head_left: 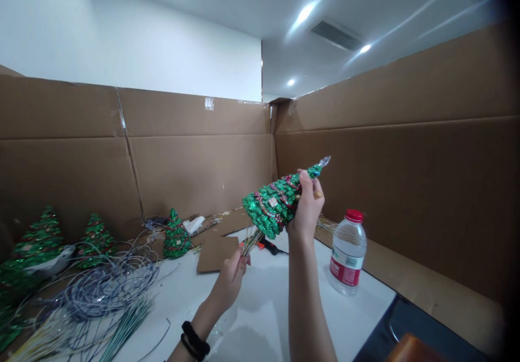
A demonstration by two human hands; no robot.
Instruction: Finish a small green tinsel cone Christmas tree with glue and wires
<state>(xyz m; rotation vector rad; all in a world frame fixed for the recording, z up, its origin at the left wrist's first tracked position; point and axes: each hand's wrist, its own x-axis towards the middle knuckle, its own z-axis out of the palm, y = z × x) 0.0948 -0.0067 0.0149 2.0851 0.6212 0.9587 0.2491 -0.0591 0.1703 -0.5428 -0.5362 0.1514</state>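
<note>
A glittery green Christmas tree ornament (pixel 268 206) with red garland and a clear tip is held tilted above the table, its top toward the upper right. My right hand (pixel 307 206) wraps around its upper part. From its open base comes a bundle of thin wires (pixel 252 241), pinched between the fingers of my left hand (pixel 234 271). Behind the wires lies a black tool with orange parts (pixel 271 247), partly hidden, so its kind is unclear.
Several similar trees, one (pixel 176 236) near the middle, stand at the left. Coiled grey wire (pixel 109 286) and cut green strands (pixel 128 324) lie before them. A cardboard piece (pixel 215 254) rests on the white table (pixel 179 297). A water bottle (pixel 348 253) stands right; cardboard walls (pixel 195 161) surround everything.
</note>
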